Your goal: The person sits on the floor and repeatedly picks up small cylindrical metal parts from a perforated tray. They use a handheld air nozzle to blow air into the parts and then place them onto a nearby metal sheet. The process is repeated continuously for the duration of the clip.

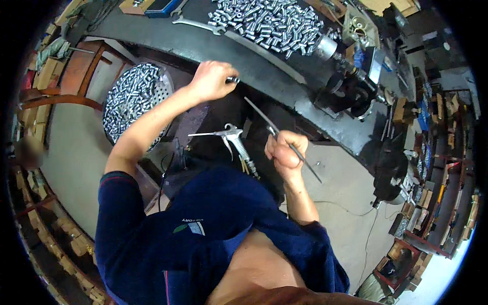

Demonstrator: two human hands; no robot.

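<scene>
Left hand (211,81) pinches 1 small metal sleeve (233,80) at the bench edge (264,71); right hand (284,150) grips a thin rod (284,140). Best practice: align the bore squarely with the rod tip before threading.

A small shiny metal cylinder (233,80) lies sideways at the dark bench's edge, pinched at one end, while a thin grey metal rod (284,139) slants diagonally below it.

A dark metal surface (264,66) is running across the far side, carrying a big heap of small silver cylinders (274,23) at its far middle. A wrench (195,24) is lying just left of the heap, and a small dark machine (351,89) is sitting at the right end.
</scene>
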